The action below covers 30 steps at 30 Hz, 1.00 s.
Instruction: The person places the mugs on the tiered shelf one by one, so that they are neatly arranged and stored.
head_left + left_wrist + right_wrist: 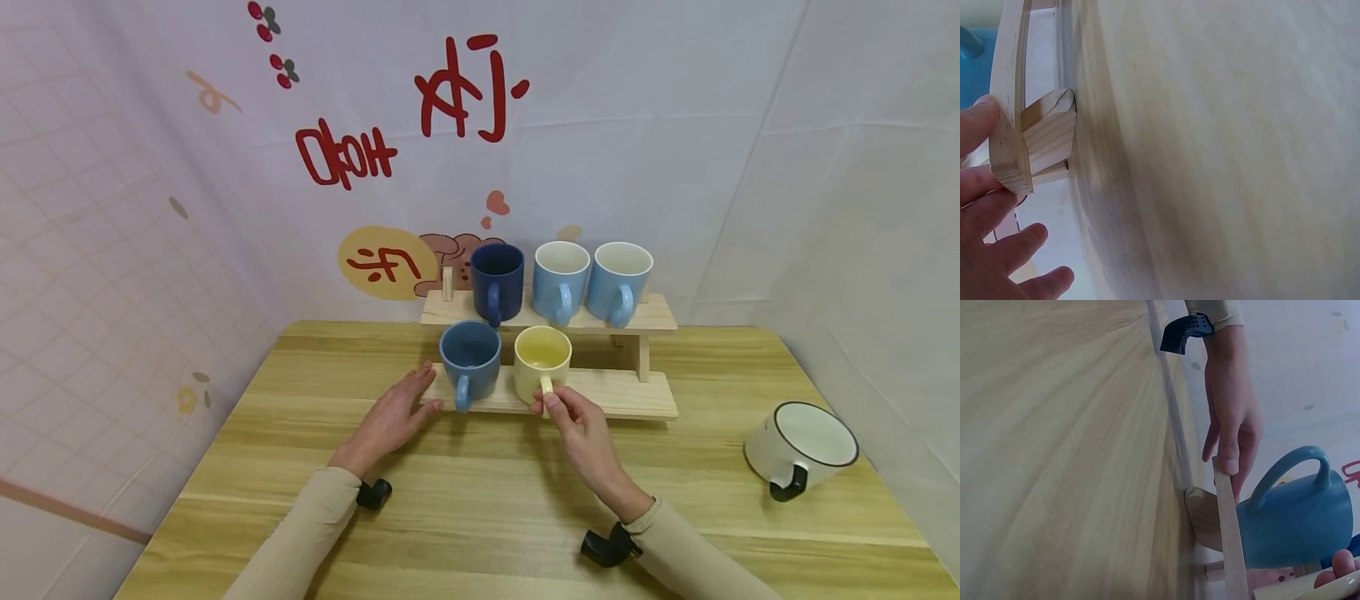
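A pale yellow mug (529, 385) is at the middle of the lower board of a wooden two-tier rack (611, 393). My right hand (588, 433) pinches its handle between thumb and fingers. Left of it on the same board stands a greyish-blue mug (471, 367), handle toward me; the right wrist view shows this blue mug (1300, 519) from the side. My left hand (386, 421) touches the board's left end. In the left wrist view, that hand's thumb lies against the board (1010, 94), and the other fingers spread fairly straight.
On the upper tier stand a navy mug (497, 283) and two light-blue mugs with white insides, one in the middle (558, 287) and one at right (615, 287). A white mug with a black rim (798, 446) is on the table at right. Patterned cloth (637, 167) hangs behind.
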Tool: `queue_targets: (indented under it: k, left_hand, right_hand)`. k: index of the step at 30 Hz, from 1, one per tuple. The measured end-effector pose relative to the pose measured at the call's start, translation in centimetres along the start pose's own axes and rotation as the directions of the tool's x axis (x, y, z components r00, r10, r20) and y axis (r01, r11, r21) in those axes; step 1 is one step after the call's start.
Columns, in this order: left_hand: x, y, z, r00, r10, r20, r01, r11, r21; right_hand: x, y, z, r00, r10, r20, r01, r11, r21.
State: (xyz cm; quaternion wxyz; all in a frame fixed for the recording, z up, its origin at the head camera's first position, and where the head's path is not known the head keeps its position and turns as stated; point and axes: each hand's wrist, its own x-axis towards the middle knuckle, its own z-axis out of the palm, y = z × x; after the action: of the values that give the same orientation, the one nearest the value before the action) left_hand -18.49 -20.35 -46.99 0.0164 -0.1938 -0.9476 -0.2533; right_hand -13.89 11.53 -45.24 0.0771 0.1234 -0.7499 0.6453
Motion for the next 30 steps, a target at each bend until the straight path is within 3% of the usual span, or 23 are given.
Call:
queue_targets:
  k: [20, 25, 30]
  left_hand:
    - [0.0, 0.0, 0.1, 1.000, 0.019, -0.013, -0.019, 1.000, -0.011]
    - [0.0, -0.1, 0.0, 1.000, 0.026, -0.015, -0.026, 1.000, -0.013]
    - [0.0, 0.0, -0.1, 1.000, 0.020, -0.008, -0.021, 1.000, -0.017]
  right_hand:
    - [0.2, 0.2, 0.2, 0.999, 0.045, 0.004, -0.045, 0.999, 0.026]
    - [0.5, -0.2, 0.0, 0.998, 0.059, 0.023, -0.059, 0.998, -0.016]
    - [0.6, -0.4, -1.0, 0.996, 0.068, 0.060, -0.061, 0.991, -0.122]
